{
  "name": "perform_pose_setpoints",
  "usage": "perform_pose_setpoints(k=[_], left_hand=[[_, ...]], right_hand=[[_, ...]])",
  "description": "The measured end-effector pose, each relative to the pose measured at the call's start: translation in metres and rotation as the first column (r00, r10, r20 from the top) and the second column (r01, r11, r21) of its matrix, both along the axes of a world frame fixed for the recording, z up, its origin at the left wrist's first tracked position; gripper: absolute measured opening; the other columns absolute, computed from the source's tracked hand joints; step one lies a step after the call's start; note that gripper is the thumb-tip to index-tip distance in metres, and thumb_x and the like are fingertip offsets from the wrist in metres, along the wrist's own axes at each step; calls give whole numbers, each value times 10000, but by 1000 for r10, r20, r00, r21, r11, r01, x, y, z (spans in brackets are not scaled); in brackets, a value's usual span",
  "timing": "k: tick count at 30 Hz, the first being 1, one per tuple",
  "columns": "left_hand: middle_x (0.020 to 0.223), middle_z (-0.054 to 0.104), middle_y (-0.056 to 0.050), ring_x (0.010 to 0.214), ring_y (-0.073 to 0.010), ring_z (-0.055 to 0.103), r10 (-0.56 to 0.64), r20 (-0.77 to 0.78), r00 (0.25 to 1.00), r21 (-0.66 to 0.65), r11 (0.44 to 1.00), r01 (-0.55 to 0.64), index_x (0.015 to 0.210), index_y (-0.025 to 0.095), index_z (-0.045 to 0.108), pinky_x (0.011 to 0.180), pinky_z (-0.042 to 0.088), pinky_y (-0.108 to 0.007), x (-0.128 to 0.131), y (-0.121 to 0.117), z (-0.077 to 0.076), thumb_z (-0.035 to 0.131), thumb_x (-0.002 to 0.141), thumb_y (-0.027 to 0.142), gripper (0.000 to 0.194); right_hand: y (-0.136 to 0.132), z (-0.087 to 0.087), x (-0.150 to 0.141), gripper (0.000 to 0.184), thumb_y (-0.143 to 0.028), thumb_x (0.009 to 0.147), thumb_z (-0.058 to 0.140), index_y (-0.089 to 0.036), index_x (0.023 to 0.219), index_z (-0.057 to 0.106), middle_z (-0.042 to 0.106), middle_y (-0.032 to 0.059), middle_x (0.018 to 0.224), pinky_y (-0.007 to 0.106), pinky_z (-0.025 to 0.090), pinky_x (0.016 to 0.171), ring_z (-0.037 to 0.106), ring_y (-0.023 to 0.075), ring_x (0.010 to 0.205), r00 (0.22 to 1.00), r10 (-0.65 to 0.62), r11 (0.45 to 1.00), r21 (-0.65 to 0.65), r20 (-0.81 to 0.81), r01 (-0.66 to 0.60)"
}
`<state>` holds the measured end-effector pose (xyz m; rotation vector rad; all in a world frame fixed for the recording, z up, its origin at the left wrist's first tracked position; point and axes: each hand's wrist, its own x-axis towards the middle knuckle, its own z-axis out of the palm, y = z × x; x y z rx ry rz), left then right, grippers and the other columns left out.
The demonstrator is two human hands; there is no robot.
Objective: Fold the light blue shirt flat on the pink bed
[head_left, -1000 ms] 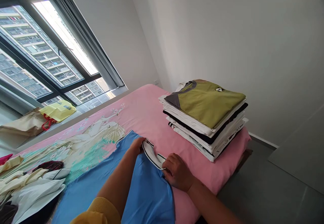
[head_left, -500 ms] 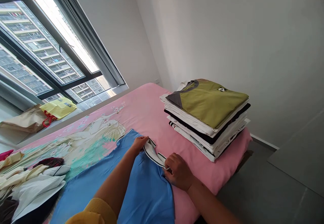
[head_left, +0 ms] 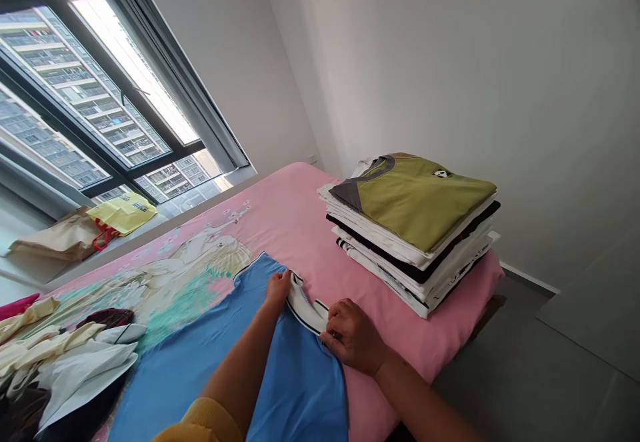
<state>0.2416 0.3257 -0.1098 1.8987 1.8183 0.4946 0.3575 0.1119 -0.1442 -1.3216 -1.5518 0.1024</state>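
A blue shirt [head_left: 215, 349] with dark-edged trim lies spread on the bed. Its white collar [head_left: 306, 310], bordered in black, runs between my two hands. My left hand [head_left: 278, 291] is closed in a pinch on the collar's far end. At the collar's near end, my right hand [head_left: 354, 337] has curled fingers pinching the edge; the exact fingertip contact is partly hidden. Just beyond my right hand stands a tall stack of folded shirts [head_left: 390, 259], with an olive-green shirt [head_left: 415, 202] with grey shoulders on top.
The pink bedspread [head_left: 287, 209] carries a printed pattern on the left. Loose clothes [head_left: 83, 369] lie heaped at the lower left. A brown paper bag [head_left: 57, 237] and a yellow bag [head_left: 125, 214] rest on the window ledge. The bed's right edge drops to a grey floor [head_left: 520, 362].
Both hands stay at the collar with only slight finger shifts, and the shirt lies nearly as before. The whole view has shifted slightly.
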Motion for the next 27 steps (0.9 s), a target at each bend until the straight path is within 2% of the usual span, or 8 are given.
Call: perform_pose_setpoints(k=[4,7,10,14,17,19,22,27], left_hand=[[895,633,-67,824,-211,614,37,28,999,155,987,-41,994,178,529,703,448,-306,-3,-23,-8,476,842,425,294],[875,614,-35,813,-188,597,-6,64,998,221,975,-9,911,214,517,739,448,-297,-7,-43,-19,476,834,427,230],[848,600,-20,807,-165,584,-66,111,992,272,962,33,824,223,509,768,452,-275,-12,-58,-30,479,831,379,159],[850,604,-14,806,-160,584,-127,177,976,322,945,64,817,233,532,784,459,-265,-17,-62,-38,523,797,333,102],[826,624,-15,803,-170,594,-136,238,962,328,943,52,794,235,565,774,462,-271,-20,-58,-39,486,809,334,127],[820,639,-17,808,-174,600,-133,282,950,322,946,37,784,233,583,775,462,-273,-22,-55,-40,446,822,345,181],[775,637,-16,778,-175,595,-124,337,933,312,950,14,758,222,584,752,463,-268,-25,-53,-42,422,825,380,236],[665,554,10,651,-143,540,-107,475,874,294,955,-43,718,212,522,644,452,-245,-25,-54,-45,475,787,444,246]], right_hand=[[1,0,3,34,-221,833,539,-210,811,563,571,47,843,333,437,794,517,182,861,992,-23,999,-36,-124,19],[15,-4,9,103,-253,850,505,-207,900,581,610,53,904,297,465,755,561,167,845,936,-100,981,-193,-336,36],[41,-2,17,146,-270,833,496,-193,902,599,644,35,867,260,462,712,591,143,772,896,-124,930,-365,-426,-44],[79,17,19,177,-334,799,533,-195,814,641,679,23,803,237,419,641,607,143,728,948,-32,838,-525,-318,-148],[97,35,16,285,-459,761,575,-189,734,662,689,56,758,250,383,596,619,175,724,989,-12,745,-661,-148,-90],[105,42,14,334,-514,724,602,-185,704,656,688,73,745,260,364,578,622,196,727,998,-18,711,-703,-52,-24],[111,43,7,311,-501,672,654,-191,689,630,681,64,745,261,341,558,614,200,713,999,-41,704,-710,-7,24],[114,22,-4,187,-395,701,643,-216,741,605,667,3,752,239,338,566,590,147,685,980,-59,766,-638,-190,-78]])
